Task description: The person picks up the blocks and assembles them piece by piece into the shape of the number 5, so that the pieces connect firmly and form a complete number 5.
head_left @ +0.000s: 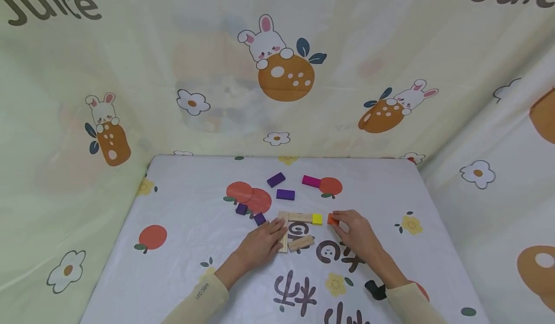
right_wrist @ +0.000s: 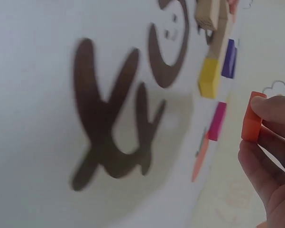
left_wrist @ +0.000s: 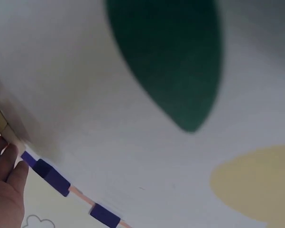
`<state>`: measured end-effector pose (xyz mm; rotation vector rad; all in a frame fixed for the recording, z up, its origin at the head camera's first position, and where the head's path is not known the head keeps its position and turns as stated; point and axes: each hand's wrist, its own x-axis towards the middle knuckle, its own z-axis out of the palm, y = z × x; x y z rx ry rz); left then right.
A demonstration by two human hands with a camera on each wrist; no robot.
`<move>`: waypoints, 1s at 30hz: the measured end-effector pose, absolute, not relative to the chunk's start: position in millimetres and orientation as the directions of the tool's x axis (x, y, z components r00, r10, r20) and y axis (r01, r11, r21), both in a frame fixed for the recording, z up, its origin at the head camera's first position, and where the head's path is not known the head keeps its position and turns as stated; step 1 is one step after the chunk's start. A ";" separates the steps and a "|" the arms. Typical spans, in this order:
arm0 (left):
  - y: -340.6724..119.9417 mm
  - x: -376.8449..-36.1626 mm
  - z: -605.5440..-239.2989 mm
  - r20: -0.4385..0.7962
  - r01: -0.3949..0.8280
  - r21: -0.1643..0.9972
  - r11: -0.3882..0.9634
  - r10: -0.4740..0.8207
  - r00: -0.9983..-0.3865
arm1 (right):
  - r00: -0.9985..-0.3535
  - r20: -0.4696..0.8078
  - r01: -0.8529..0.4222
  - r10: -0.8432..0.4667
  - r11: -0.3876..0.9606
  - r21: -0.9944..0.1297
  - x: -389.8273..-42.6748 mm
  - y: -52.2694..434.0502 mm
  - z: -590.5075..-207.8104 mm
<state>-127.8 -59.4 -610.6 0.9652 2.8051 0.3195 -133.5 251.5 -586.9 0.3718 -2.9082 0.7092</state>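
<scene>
Orange block pinched, right hand seems to be placing: ease toward nine o'clock, yellow block; relaxed left hand touches plank

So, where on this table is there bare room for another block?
Free: from the leftmost purple block to the left edge of the table, and right of the right hand. Crowded: beside the left hand, among the wooden blocks.

The plain blocks look like bare pale wood, matt and smooth. The orange block and yellow block have smooth, evenly coloured faces (painted wood or plastic, impossible to tell). The counter cover looks smooth, faintly glossy; the backdrop resembles thin, lightly creased sheeting.
</scene>
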 end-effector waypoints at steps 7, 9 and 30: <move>-59.7 -128.2 -609.3 -0.087 0.583 0.252 0.773 0.618 -0.782 | -0.957 0.157 -0.289 -0.244 0.854 -0.433 -117.6 244.3 -600.3; -59.5 -128.0 -609.7 -0.088 0.579 0.259 0.773 0.616 -0.783 | -0.957 0.139 -0.291 -0.256 0.854 -0.432 -113.1 241.6 -603.2; -60.1 -128.5 -616.1 -0.030 0.608 0.233 0.759 0.630 -0.776 | -0.967 0.066 -0.250 -0.245 0.876 -0.412 -99.1 234.5 -609.3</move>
